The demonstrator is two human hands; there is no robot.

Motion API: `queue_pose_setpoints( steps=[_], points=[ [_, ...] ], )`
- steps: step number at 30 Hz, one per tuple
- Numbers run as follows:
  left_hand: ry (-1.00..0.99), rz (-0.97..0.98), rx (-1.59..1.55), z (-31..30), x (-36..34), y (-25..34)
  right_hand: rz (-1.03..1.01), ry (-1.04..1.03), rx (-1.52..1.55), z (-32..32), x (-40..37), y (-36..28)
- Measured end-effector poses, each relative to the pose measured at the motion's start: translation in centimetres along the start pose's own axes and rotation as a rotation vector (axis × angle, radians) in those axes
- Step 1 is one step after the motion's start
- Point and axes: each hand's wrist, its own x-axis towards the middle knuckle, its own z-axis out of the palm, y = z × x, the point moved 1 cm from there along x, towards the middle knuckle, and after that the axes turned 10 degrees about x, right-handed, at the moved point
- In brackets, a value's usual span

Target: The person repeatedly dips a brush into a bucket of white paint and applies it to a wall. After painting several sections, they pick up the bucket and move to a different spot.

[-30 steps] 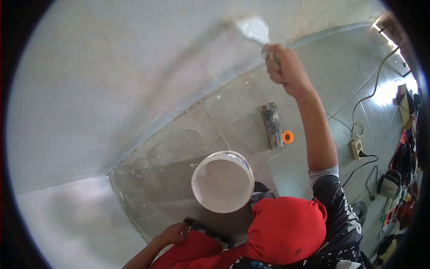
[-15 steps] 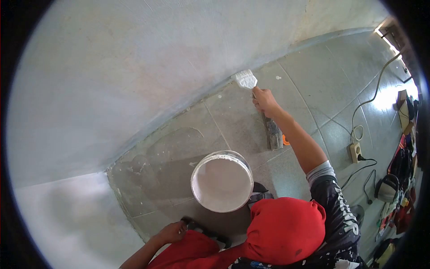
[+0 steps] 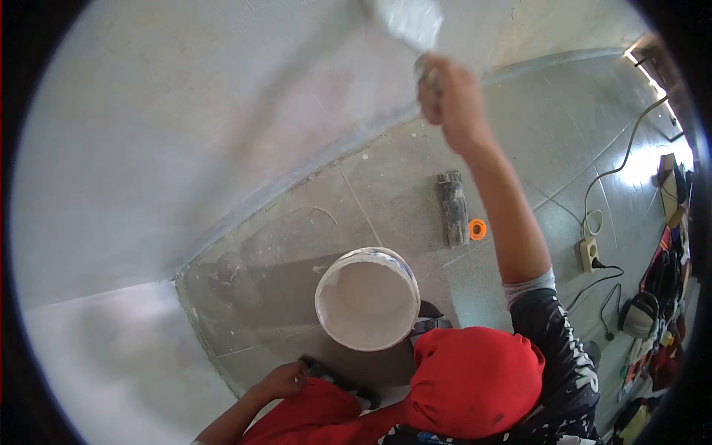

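My right hand [image 3: 449, 100] is raised high against the grey wall [image 3: 185, 126], shut on the handle of a wide paintbrush [image 3: 409, 21] whose white bristles are blurred with motion. A white bucket [image 3: 368, 299] full of white paint stands on the tiled floor below, close to my red-clad knees. My left hand [image 3: 285, 380] rests low on my left knee, fingers curled on the red cloth, holding nothing I can make out.
A dark dirty roller or brush [image 3: 452, 208] and a small orange ring [image 3: 477, 228] lie on the floor tiles past the bucket. At the right a power strip [image 3: 589, 254] with cables, and bags and clutter [image 3: 656, 297] along the edge.
My right hand swept the brush up from the foot of the wall near the floor to high on the wall. The left hand and the bucket stayed put.
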Motion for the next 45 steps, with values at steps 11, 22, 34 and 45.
queue_pose_setpoints(
  steps=[11,22,34,45],
  points=[
    [-0.002,-0.027,-0.011,0.6,-0.6,-0.4,0.516,0.249,-0.491,-10.2,-2.2,15.6],
    [0.029,0.018,0.026,-0.5,0.0,0.5,-0.114,-0.072,-0.113,-0.6,-1.5,2.7],
    [-0.004,-0.068,-0.016,0.9,-1.0,0.1,0.531,0.217,-0.486,-8.0,-4.4,19.0],
    [0.062,-0.089,-0.035,1.8,-2.2,0.7,0.125,-0.099,-0.058,1.7,-4.0,7.5]
  ],
)
